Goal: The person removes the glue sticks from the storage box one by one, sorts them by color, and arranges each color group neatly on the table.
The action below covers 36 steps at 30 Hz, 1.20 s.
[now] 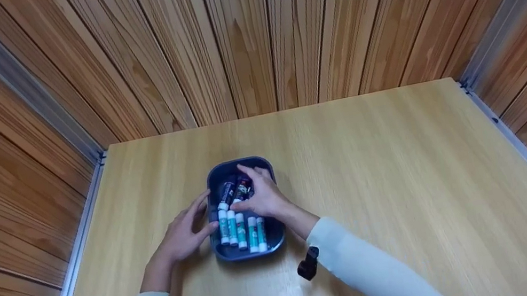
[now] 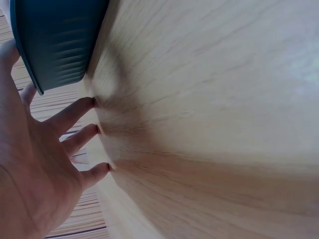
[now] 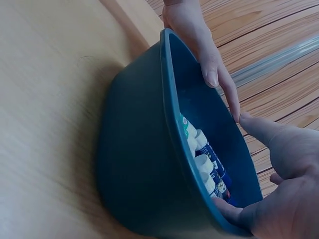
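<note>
A dark blue plastic bin (image 3: 134, 134) stands on the table with several stick tubes inside. Teal-labelled glue sticks (image 1: 232, 228) lie side by side in its near half, and dark-labelled glue sticks (image 3: 212, 149) with white caps in the far half. My left hand (image 1: 183, 234) touches the bin's left rim with thumb and index finger; in the left wrist view its other fingers reach down to the table, spread apart. Over the bin is my right hand (image 1: 264, 196), thumb beside the white caps and index finger stretched toward the far rim. It partly hides the dark sticks.
The pale wooden table (image 1: 385, 191) extends around the bin, widest to the right. Wood-panelled walls (image 1: 244, 37) with metal corner rails enclose the back and both sides. Each sleeve cuff has a small black wrist camera (image 1: 309, 263) on it.
</note>
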Each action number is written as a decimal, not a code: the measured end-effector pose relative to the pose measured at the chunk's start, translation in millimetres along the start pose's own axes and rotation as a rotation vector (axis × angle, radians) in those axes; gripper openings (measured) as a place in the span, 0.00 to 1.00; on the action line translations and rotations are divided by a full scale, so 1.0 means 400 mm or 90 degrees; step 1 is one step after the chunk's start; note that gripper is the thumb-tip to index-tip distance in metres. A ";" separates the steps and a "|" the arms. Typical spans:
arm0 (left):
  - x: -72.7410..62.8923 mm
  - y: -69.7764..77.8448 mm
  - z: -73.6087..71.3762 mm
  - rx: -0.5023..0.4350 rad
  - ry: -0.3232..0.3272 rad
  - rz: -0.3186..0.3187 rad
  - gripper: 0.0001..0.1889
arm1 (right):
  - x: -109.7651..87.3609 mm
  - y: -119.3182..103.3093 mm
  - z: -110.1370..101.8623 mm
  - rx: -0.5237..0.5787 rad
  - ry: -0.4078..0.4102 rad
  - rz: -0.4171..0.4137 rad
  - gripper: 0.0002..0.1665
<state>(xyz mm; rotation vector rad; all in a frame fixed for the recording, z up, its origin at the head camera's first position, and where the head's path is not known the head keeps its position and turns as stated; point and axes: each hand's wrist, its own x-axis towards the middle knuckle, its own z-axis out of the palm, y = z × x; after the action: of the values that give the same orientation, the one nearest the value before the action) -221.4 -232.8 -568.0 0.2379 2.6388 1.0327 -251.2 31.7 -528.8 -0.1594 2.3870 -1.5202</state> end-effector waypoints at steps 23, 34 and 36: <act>0.001 -0.002 0.001 0.019 0.004 0.004 0.43 | 0.097 0.047 0.048 -0.008 0.041 0.075 0.67; 0.000 -0.004 0.003 0.015 0.004 -0.006 0.44 | 0.120 0.067 0.063 -0.050 0.039 0.100 0.69; 0.000 -0.003 0.003 0.012 0.004 -0.010 0.44 | 0.117 0.061 0.061 -0.054 0.037 0.108 0.69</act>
<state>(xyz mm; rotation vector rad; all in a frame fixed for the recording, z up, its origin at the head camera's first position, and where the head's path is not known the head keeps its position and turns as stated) -221.2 -232.8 -569.8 0.2167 2.6526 1.0063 -286.0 9.3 -569.5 0.0675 2.4421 -1.3653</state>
